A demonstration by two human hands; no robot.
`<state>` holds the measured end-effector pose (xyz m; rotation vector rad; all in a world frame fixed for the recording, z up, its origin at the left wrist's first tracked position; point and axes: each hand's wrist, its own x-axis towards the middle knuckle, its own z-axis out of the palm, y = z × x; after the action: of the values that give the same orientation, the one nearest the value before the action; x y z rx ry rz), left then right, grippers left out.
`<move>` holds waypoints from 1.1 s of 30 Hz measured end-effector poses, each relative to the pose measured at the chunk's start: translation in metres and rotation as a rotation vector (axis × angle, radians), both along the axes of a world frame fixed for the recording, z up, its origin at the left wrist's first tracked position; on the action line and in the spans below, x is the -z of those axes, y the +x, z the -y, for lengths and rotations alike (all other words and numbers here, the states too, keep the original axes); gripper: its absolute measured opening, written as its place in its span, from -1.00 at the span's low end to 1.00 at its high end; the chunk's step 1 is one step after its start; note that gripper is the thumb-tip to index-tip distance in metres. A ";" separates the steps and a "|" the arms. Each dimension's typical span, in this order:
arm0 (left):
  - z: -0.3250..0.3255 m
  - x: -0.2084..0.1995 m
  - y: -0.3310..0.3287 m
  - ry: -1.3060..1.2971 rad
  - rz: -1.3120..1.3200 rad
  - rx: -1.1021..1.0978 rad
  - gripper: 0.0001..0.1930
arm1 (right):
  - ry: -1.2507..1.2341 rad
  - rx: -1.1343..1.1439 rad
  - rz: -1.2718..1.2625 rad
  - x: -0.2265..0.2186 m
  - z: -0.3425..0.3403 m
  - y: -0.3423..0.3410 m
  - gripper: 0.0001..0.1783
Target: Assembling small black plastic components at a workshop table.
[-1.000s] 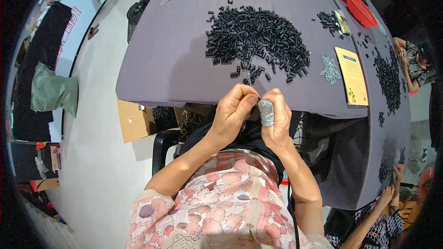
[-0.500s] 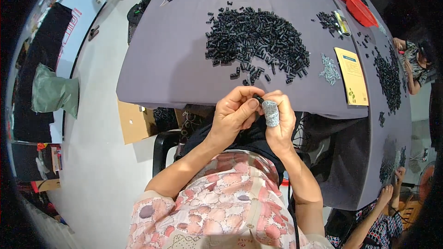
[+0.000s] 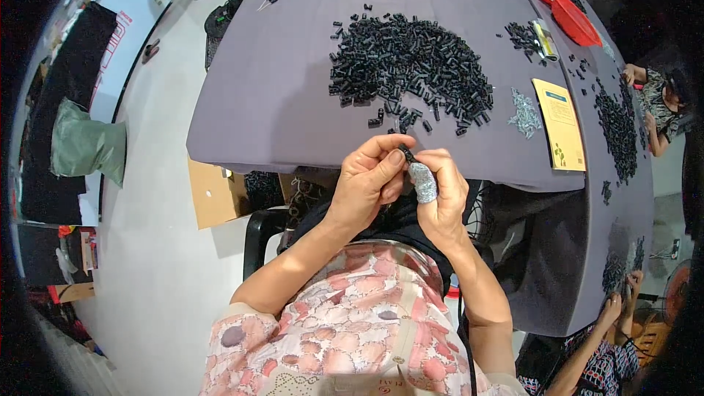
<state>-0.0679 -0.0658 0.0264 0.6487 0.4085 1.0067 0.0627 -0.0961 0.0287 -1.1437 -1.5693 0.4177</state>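
My left hand (image 3: 367, 182) pinches a small black plastic piece (image 3: 406, 152) between thumb and fingertips, just off the table's near edge. Closed in from the other side, my right hand (image 3: 444, 198) presses at the same piece. A grey speckled wrap (image 3: 423, 182) covers what looks like its thumb. Part of the piece is hidden by the fingers. Beyond my hands, a large heap of short black tubular pieces (image 3: 411, 66) lies on the grey cloth-covered table (image 3: 249, 110), a few of them strayed toward me.
Small clear-grey parts (image 3: 525, 113) lie beside a yellow booklet (image 3: 559, 125) on the right. Red baskets (image 3: 575, 20) stand at the far right. More black pieces (image 3: 617, 132) lie near other people's hands (image 3: 622, 301). A cardboard box (image 3: 214, 192) sits under the table's left.
The wrapped right thumb has tilted and shifted slightly left, toward the black piece. The black piece has turned a little between my fingers.
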 end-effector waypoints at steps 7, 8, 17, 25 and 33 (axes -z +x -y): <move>-0.002 0.001 0.000 -0.031 0.036 0.004 -0.78 | -0.006 0.016 -0.010 0.000 -0.001 0.000 -0.78; -0.002 0.002 0.000 -0.031 0.037 0.004 -0.78 | -0.009 0.016 -0.005 0.000 -0.001 0.000 -0.79; -0.002 0.001 -0.001 -0.047 -0.039 -0.006 -0.81 | -0.109 -0.009 -0.023 0.001 0.002 -0.003 -0.84; -0.002 0.005 -0.001 -0.030 -0.041 0.009 -0.81 | -0.287 -0.054 -0.128 0.000 0.005 -0.004 -0.86; -0.002 0.002 0.000 -0.041 -0.037 0.000 -0.79 | -0.303 -0.068 -0.200 0.003 0.004 -0.003 -0.87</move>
<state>-0.0684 -0.0642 0.0241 0.6310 0.4601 0.9849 0.0600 -0.1003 0.0262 -1.2368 -1.4025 0.8120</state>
